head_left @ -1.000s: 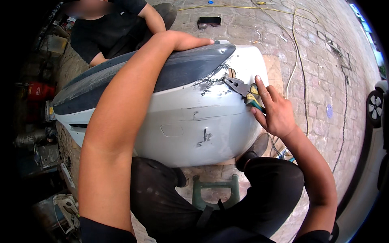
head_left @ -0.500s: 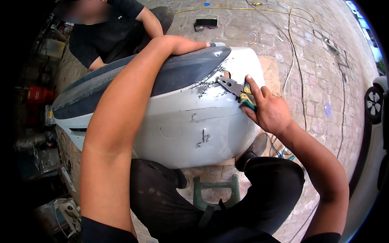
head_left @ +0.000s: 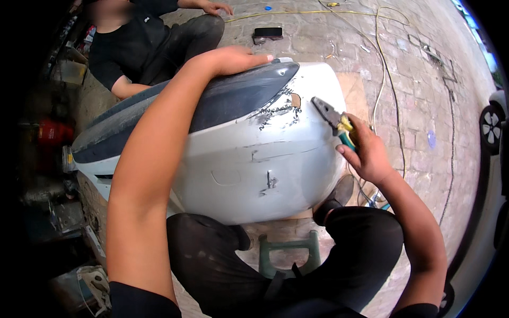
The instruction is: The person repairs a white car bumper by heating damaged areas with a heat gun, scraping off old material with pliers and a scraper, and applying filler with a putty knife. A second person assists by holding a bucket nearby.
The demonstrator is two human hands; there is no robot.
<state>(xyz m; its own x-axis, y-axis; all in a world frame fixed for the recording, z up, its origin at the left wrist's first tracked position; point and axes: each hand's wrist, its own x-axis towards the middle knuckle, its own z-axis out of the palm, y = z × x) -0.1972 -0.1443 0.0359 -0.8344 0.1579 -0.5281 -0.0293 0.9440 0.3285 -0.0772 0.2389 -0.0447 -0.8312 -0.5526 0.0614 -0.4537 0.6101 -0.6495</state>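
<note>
A large white and dark-grey car bumper [head_left: 233, 159] lies in front of me, cracked and scuffed, with small dark wavy marks along the crack beside the grey section and a brownish hole. My left hand [head_left: 236, 59] reaches over its top and grips the far edge; most of its fingers are hidden. My right hand [head_left: 368, 151] is closed round the handles of combination pliers [head_left: 331, 116] with yellow and green grips. Their jaws point up and left, over the bumper's right end, apart from the hole.
Across the bumper sits a person in dark clothes [head_left: 138, 47]. A phone [head_left: 268, 33] lies on the paving beyond; cables [head_left: 389, 74] run along the right. Between my legs is a green stool [head_left: 289, 246]. Clutter lines the left side, and a car wheel [head_left: 491, 127] shows far right.
My right hand has drawn the pliers right, off the cracked area, uncovering the hole. The other person has leaned back, one hand now out near the knee. My left hand stays on the bumper.
</note>
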